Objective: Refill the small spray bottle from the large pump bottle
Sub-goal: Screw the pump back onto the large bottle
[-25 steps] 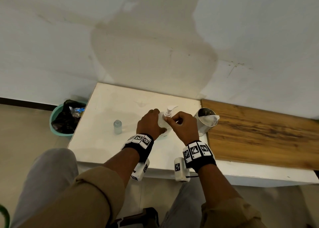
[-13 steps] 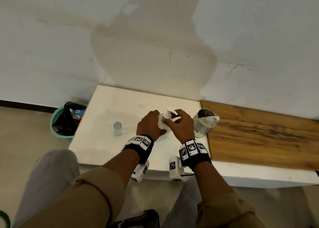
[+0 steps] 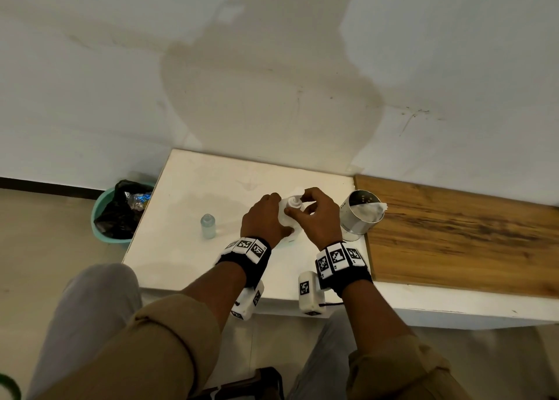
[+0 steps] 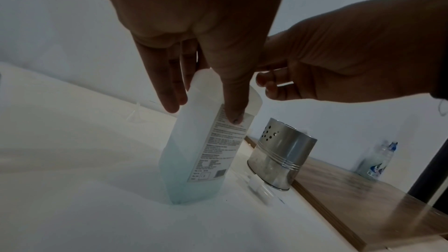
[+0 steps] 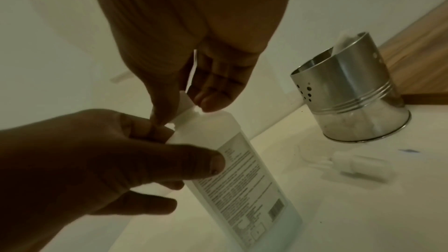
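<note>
large pump bottle (image 4: 203, 152) stands on the white table (image 3: 187, 248), left hand (image 3: 262, 218) wrapped round its shoulder, thumb on the label. right hand (image 3: 317, 218) fingertips pinch the pump collar (image 5: 186, 112). small spray bottle (image 3: 208, 226) stands uncapped, apart beyond the left fingers; steel cup (image 3: 360, 215) just beyond the right.

The right hand (image 3: 317, 218) is swinging round the pump head (image 3: 295, 202) of the large pump bottle (image 4: 206, 150), its wrist drifting toward six o'clock. Fingers that pinched from the near side now arch over the top at twelve o'clock.
</note>
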A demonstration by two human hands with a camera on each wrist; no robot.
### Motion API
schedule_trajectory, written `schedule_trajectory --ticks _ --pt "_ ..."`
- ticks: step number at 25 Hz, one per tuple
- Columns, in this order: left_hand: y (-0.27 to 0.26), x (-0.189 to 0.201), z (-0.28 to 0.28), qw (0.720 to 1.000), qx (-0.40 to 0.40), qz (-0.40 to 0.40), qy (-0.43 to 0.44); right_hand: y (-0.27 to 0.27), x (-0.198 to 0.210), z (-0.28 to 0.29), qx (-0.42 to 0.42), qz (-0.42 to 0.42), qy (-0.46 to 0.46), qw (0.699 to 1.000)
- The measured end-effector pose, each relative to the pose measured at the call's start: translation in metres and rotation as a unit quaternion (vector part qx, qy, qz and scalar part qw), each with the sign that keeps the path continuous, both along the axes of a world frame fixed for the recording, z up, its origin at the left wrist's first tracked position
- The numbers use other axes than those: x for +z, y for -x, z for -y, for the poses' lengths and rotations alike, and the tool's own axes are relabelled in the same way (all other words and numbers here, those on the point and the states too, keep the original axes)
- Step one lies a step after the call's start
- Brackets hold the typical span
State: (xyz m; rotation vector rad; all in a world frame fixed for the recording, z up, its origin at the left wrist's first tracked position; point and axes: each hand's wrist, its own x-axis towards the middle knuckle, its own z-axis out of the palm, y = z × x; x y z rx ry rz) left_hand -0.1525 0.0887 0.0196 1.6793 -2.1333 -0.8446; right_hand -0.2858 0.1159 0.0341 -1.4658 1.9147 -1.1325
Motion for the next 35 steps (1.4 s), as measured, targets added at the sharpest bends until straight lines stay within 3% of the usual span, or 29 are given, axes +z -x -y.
schedule_trajectory --ticks 2,9,15,22,29,35 --pt "0.000 -0.001 0.000 1.000 -0.002 -0.002 0.004 -0.004 -0.004 0.001 -0.013 -0.009 -0.006 1.000" --pt "-0.001 0.000 -0.001 1.000 0.002 -0.009 0.002 0.013 -0.005 -0.005 0.085 -0.021 -0.013 0.996" --pt "-0.002 -0.002 -0.001 1.000 0.000 -0.004 0.006 0.001 -0.009 -0.003 -0.025 -0.003 -0.009 1.000" --pt "-0.001 -0.001 0.000 1.000 0.001 -0.010 0.006 0.005 -0.013 -0.008 0.064 -0.011 0.029 0.997" --pt "-0.002 -0.001 -0.001 1.000 0.002 -0.012 0.006 0.000 -0.010 -0.005 -0.026 0.028 -0.010 0.999" --pt "-0.002 -0.001 -0.002 0.999 0.006 -0.035 0.001 0.015 -0.013 -0.003 0.099 0.013 0.007 0.995"
